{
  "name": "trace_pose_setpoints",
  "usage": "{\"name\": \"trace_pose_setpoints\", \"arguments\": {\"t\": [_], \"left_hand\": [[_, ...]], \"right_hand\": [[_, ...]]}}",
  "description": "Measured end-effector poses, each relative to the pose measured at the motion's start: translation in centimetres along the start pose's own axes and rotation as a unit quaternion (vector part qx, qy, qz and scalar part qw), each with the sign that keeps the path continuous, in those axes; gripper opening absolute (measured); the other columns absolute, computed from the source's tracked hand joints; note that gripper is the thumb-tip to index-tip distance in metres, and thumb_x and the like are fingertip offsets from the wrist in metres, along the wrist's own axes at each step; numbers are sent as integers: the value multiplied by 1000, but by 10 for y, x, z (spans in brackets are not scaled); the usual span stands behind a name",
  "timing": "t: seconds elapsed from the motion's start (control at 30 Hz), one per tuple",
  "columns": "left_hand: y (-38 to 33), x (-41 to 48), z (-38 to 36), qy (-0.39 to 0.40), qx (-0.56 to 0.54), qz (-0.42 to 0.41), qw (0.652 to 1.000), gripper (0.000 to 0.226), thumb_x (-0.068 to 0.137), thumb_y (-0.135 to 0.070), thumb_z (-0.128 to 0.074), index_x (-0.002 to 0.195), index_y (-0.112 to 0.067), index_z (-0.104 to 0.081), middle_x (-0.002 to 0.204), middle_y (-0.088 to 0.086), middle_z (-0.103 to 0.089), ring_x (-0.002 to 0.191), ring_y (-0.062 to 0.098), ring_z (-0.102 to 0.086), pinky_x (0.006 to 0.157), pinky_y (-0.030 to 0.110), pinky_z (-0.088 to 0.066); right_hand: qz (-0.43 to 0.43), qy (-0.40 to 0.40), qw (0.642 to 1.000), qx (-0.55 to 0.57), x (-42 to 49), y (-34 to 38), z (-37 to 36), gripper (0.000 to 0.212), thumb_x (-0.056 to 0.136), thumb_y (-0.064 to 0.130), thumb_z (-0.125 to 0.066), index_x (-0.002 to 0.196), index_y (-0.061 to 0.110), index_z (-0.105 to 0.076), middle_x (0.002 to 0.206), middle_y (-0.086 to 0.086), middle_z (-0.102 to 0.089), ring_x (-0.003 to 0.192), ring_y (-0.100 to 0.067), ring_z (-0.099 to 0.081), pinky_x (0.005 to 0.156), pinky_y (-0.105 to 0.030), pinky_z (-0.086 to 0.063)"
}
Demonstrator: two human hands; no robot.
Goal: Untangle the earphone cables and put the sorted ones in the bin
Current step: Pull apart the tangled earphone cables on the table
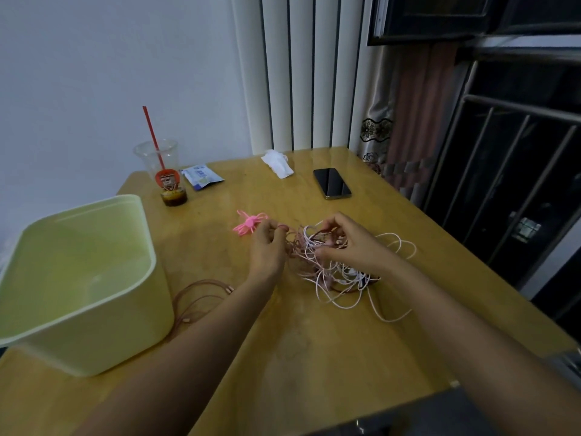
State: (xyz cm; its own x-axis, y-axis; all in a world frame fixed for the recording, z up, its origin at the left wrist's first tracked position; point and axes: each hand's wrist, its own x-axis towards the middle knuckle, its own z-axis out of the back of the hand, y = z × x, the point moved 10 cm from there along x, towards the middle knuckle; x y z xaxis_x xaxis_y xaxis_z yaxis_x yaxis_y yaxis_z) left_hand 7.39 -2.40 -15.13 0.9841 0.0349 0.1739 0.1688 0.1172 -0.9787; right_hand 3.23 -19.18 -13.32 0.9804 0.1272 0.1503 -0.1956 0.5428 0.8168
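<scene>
The pale green bin stands at nine o'clock on the table. At the bin's four o'clock a brown cable lies in loose loops (apparently freed, not yet binned). The left hand pinches brownish strands at the nine o'clock edge of the tangle. The right hand curls its fingers round strands at the tangle's twelve o'clock. Pulling the hands apart hard could cinch hidden knots tighter, or drag the white loops at three o'clock towards the table edge.
</scene>
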Motion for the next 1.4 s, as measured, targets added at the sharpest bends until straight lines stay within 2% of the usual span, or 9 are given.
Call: {"name": "trace_pose_setpoints", "arguments": {"t": [0.2,0.4,0.6,0.83,0.93,1.03,1.13,1.27,1.4], "left_hand": [[15,-2,0,10,-7,23,1000,11,100,-13,-49,95,-6,-56,63,4,-55,51,10,-53,56,30,-47],[29,-3,5,15,-33,65,997,23,100,-26,-52,93,-4,-56,61,2,-55,51,8,-55,54,25,-47],[11,-6,-6,78,-35,39,996,17,100,-20,-52,89,-7,-57,73,4,-60,59,7,-57,52,14,-44],[31,-10,-10,101,23,166,981,18,94,-17,-53,82,-6,-59,79,12,-62,57,14,-51,50,21,-39],[28,-15,-14,128,32,187,973,27,94,-15,-43,73,-7,-57,74,13,-60,55,16,-50,49,23,-37],[19,-18,-16,161,42,185,969,25,97,-7,-39,81,-5,-58,71,10,-54,54,16,-47,48,23,-34],[18,-20,-13,186,66,176,964,17,98,-2,-46,91,-1,-61,69,9,-53,50,13,-46,40,16,-37],[21,-21,-9,204,121,165,957,21,90,0,-58,70,-2,-64,66,13,-57,41,8,-46,39,14,-39],[29,-29,-5,216,133,212,944,19,93,-9,-57,78,1,-64,75,17,-58,39,11,-41,36,16,-30]], "right_hand": [[16,-40,999,13,1,11,8,24,86,20,-73,107,23,-62,91,4,-59,80,-6,-55,75,-25,-48],[3,19,1000,-17,-5,10,-3,50,79,30,-81,118,27,-51,89,3,-70,84,-11,-63,81,-27,-49],[20,-79,996,-21,-6,21,21,15,82,18,-79,93,21,-70,82,1,-68,72,0,-58,72,-21,-50],[16,-138,983,-121,-7,19,32,14,75,42,-81,77,39,-67,115,14,-59,116,-7,-48,101,-35,-26],[33,-156,978,-136,-11,30,32,13,78,39,-79,79,35,-67,103,18,-62,105,5,-45,92,-28,-19],[72,-130,987,-59,-15,45,25,9,79,26,-80,83,24,-71,85,13,-68,86,3,-59,85,-27,-44],[66,-74,994,-47,-14,49,10,11,80,20,-79,84,20,-69,81,8,-69,75,1,-62,68,-15,-50],[55,-24,995,-82,-13,38,-9,12,81,16,-76,80,19,-64,77,9,-66,66,-4,-60,64,-25,-51],[67,-29,992,-99,-13,41,-10,15,81,13,-73,76,20,-60,71,14,-63,64,-6,-59,62,-27,-49]]}}
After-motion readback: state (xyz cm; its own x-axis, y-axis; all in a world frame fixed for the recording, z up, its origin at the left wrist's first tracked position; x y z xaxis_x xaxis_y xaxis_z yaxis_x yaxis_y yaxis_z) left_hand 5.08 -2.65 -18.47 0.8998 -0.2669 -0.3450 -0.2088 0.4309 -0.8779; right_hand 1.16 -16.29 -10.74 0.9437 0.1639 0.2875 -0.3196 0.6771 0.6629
